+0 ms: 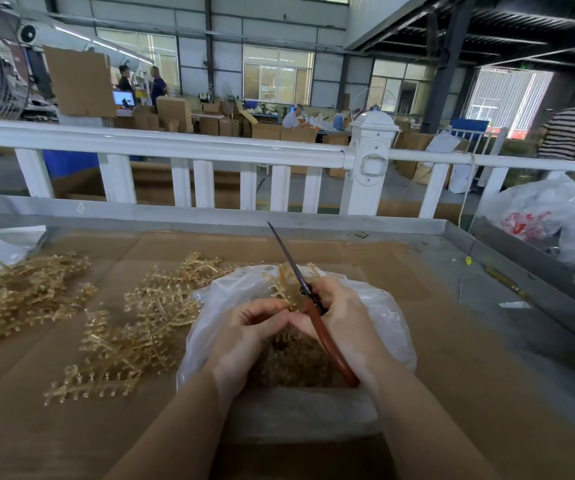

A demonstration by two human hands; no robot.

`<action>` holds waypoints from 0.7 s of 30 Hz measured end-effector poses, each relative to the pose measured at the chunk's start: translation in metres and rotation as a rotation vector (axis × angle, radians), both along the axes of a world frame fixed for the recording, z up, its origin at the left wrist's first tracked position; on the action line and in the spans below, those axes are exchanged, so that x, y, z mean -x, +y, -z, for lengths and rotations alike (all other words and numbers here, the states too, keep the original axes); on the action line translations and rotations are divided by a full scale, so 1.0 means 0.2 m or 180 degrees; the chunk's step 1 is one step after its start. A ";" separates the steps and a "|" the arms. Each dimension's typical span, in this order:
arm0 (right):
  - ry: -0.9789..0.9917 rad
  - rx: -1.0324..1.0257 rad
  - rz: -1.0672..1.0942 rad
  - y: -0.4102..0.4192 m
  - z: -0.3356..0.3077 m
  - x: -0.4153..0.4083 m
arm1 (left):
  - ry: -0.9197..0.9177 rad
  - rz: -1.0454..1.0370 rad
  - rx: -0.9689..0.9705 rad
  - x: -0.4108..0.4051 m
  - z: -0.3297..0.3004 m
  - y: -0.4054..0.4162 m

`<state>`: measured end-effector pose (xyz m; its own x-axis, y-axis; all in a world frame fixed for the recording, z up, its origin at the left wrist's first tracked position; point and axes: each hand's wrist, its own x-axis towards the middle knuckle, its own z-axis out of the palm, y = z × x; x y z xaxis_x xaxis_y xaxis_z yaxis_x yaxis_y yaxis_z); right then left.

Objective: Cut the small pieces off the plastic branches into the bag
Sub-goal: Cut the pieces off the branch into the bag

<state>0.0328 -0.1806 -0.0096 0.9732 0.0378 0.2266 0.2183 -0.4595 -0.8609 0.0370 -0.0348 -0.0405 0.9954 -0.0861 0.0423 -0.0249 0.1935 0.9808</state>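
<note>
Loose plastic branches (30, 299) heaped at left of frame on cardboard; left hand (244, 337) pinching branch piece (284, 285) over open bag (376, 306) at centre; right hand (341, 320) curled around red-handled scissors (313, 313), blades pointing up.

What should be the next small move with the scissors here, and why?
Probably close the scissors on the branch to snip a small piece off. The right hand grips the red handles with the blades pointing up and away, the left hand pinches the branch beside them, and both are over the open bag, where cut pieces already lie.
</note>
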 end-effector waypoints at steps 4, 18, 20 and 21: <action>0.0033 -0.0215 -0.0018 0.01 -0.03 -0.01 | -0.0185 0.0131 0.0088 0.00 0.01 0.01; 0.0117 -0.1895 0.0349 -0.02 -0.13 0.05 | -0.0111 0.0012 0.0206 0.01 0.01 -0.01; 0.0204 -0.1956 0.0280 -0.01 -0.12 0.05 | -0.0104 -0.0106 0.0262 0.01 0.01 -0.01; 0.0242 -0.1981 0.0229 0.00 -0.12 0.05 | -0.0109 -0.0138 0.0289 0.00 0.01 0.00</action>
